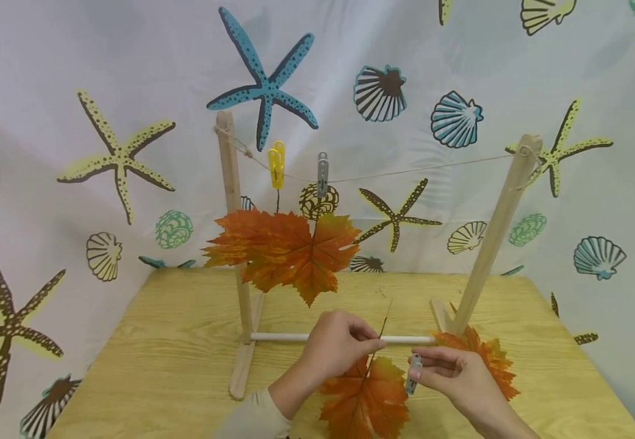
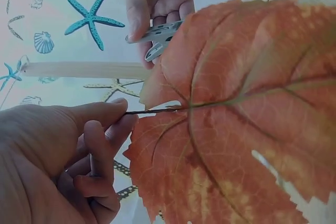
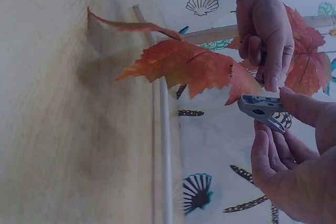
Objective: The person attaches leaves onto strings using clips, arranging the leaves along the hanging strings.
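My left hand [image 1: 335,344] pinches the thin dark stem of an orange artificial maple leaf [image 1: 365,396], which hangs below the fingers in the head view. In the left wrist view the leaf [image 2: 231,103] spreads wide beyond the thumb and fingertip. Just to the right, my right hand [image 1: 468,378] holds a grey clothespin [image 1: 413,373] between thumb and fingers. The right wrist view has this clothespin [image 3: 262,109] close by the left hand's fingertips, apart from the stem. Two more orange leaves [image 1: 295,250] hang overlapping from a string [image 1: 421,171], under a yellow clothespin [image 1: 277,164] and a grey clothespin [image 1: 322,174].
The string runs between two wooden posts [image 1: 495,238] joined low down by a white rod [image 1: 284,336]. Another orange leaf [image 1: 495,360] lies on the wooden table [image 1: 174,341] by the right post. Behind stands a cloth backdrop [image 1: 185,49] printed with starfish and shells.
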Available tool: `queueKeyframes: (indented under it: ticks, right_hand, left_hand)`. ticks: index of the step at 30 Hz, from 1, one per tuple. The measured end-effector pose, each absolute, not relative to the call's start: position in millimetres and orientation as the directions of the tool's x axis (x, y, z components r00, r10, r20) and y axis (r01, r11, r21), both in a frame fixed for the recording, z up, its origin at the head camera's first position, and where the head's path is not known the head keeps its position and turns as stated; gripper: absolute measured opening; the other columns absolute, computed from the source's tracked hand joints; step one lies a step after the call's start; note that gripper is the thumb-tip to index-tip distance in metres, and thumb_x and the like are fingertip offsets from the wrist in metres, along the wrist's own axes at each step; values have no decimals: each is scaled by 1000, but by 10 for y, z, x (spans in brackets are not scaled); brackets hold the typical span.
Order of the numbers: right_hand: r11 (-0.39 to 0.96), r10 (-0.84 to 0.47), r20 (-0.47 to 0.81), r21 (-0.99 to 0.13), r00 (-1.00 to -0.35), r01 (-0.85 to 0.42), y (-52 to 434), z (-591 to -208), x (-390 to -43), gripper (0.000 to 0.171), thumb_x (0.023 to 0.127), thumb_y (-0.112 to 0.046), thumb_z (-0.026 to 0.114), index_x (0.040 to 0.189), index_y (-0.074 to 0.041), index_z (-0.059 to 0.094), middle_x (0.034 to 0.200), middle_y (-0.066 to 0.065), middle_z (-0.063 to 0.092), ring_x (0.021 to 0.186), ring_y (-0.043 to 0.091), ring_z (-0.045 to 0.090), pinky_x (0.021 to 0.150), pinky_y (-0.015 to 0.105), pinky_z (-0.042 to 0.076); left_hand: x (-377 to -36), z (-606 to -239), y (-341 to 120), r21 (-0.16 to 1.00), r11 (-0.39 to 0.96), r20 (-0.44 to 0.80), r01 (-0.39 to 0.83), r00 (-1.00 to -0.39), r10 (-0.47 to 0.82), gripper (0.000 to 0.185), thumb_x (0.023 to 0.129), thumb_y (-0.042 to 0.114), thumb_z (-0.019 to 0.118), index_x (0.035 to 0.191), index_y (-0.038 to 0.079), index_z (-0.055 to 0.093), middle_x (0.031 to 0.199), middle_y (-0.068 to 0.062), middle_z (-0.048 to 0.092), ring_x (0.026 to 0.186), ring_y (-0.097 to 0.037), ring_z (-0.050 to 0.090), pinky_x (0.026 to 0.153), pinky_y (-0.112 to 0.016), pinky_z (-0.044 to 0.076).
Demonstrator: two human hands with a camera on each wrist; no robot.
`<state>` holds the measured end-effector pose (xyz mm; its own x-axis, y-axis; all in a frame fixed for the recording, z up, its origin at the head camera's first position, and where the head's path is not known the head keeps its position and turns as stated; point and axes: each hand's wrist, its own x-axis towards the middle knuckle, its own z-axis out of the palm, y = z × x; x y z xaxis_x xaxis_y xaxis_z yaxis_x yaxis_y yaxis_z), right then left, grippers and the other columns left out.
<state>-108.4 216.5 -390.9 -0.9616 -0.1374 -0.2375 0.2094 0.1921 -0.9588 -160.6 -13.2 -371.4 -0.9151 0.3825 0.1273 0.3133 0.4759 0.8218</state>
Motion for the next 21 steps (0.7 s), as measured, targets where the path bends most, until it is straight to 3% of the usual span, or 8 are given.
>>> queueKeyframes:
  ticks: [6, 14, 21]
  right_hand:
    - [247, -123, -145, -963, -982, 111, 2151, -3678, -1123, 47, 76, -27, 76, 116, -6, 64, 105, 12, 64, 94, 21, 64, 77, 32, 52]
    - [312, -178, -51, -950, -983, -7, 2126, -3311, -1199, 43, 75, -30, 76, 113, -12, 65, 113, 8, 64, 98, 19, 63, 78, 29, 52]
    - [317, -252, -29, -947, -967, -55, 2035, -3162, -1272, 45, 78, -29, 74, 117, -8, 63, 115, 14, 62, 99, 20, 63, 79, 29, 51]
  left_hand:
    - [-1576, -3549, -145, 764, 529, 199, 370, -914, 353, 13, 77, 35, 74, 73, 23, 73, 67, 18, 64, 60, 2, 56, 52, -20, 46]
    - [-1598, -3388, -126, 691, 553, 319, 466, -883, 345, 12, 80, 32, 72, 78, 21, 75, 71, 15, 66, 58, 3, 55, 51, -19, 45]
    - [-1701, -3271, -150, 712, 530, 311, 459, -884, 349, 11, 80, 32, 72, 77, 21, 74, 71, 16, 66, 66, 0, 58, 56, -21, 47]
